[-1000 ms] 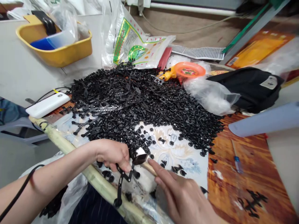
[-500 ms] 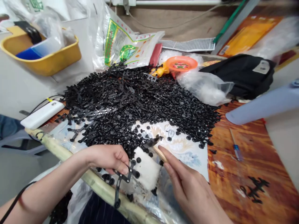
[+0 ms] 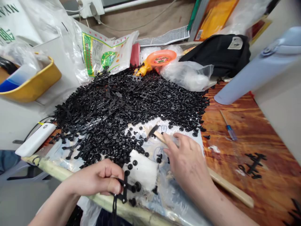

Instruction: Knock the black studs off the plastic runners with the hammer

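**Item 1:** left hand [image 3: 94, 179], nearest, fingers closed in a firm pinch on a black plastic runner [image 3: 124, 195], studs still attached, its free end hanging below the grip.

**Item 2:** white foam pad [image 3: 142, 174], just right of that grip, with loose black studs [image 3: 135, 162] around it on a printed sheet [image 3: 164, 185].

**Item 3:** right hand [image 3: 185, 153], right of the grip, fingers spread over a wooden stick [image 3: 225, 185] with a dark flat tip [image 3: 152, 131]. Whether it has hold of the stick cannot be told.

**Item 4:** heap of black moulded studs and runners [image 3: 131, 106], beyond the grip, its edge spilling towards both hands.

**Item 5:** farther off, orange plastic lid [image 3: 161, 58], black bag [image 3: 216, 53], yellow basin [image 3: 30, 84].

**Risk:** a sharp tug on the runner could flick studs loose. A knock from the long stick could slide the heap's edge, sending parts over the sheet.
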Available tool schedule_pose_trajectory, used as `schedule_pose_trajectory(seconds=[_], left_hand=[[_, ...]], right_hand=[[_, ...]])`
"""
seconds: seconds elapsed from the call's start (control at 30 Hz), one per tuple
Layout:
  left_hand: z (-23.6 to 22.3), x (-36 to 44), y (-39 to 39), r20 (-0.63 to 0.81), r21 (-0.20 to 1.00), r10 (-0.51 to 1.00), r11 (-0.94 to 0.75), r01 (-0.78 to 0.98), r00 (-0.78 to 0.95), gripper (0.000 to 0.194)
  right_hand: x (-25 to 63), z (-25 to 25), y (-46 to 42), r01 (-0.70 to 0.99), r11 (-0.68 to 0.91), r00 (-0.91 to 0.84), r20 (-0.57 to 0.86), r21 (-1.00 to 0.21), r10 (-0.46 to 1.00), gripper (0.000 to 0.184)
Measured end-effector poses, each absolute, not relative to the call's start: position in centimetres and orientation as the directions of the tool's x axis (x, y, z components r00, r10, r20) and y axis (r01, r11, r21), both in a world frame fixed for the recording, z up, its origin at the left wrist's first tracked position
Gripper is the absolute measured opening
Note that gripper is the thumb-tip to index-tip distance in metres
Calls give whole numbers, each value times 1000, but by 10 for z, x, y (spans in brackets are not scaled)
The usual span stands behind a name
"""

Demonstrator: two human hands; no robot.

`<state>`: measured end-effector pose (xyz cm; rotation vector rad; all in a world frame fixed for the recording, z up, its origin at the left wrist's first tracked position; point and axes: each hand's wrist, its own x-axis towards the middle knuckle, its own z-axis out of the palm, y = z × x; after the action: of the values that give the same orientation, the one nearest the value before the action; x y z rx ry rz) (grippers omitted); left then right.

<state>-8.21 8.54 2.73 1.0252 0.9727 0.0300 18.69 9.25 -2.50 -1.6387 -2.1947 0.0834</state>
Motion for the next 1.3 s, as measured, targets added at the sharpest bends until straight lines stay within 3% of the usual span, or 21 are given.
schedule_pose_trajectory(seconds=[0.07,0.1,0.13,0.2,0.27,0.33,0.5,0.8,0.87,0.97,1.07,1.17,1.3], left_hand=[[31,-74,81,-648,750,458,521,407,608,26],[33,-71,78,-638,764,472,488,422,609,26],[34,-68,75,-627,777,488,448,442,608,26],[37,-65,67,-611,791,516,382,477,600,26],[38,-65,55,-605,795,548,375,477,577,25],[39,-68,42,-604,797,583,421,434,543,24],[40,-77,22,-602,798,638,493,347,480,19],[40,-76,20,-594,800,710,478,362,378,16],[38,-80,19,-588,809,736,524,268,336,19],[27,-83,14,-527,822,780,569,-31,336,45],[11,-70,6,-494,713,765,628,-312,412,64],[3,-41,-1,-551,608,767,639,-472,328,59],[7,-17,0,-631,642,765,607,-469,126,37]], right_hand=[[176,-6,82,699,382,-306,231,-604,924,33],[169,3,75,526,342,-380,145,-779,914,28],[162,10,69,362,229,-455,44,-904,890,23],[149,19,59,172,-81,-544,-164,-982,823,11],[140,20,52,100,-320,-558,-319,-942,766,8],[136,18,49,67,-426,-570,-385,-902,726,6],[132,16,48,164,-385,-585,-404,-908,703,4],[125,17,43,221,-514,-588,-533,-829,608,4],[129,15,43,146,-543,-550,-524,-827,650,6],[137,13,47,-31,-612,-500,-518,-790,694,17],[142,12,51,-136,-633,-474,-511,-762,717,30],[140,12,52,-137,-597,-455,-485,-791,747,34],[136,13,49,-19,-528,-384,-481,-849,788,31]])
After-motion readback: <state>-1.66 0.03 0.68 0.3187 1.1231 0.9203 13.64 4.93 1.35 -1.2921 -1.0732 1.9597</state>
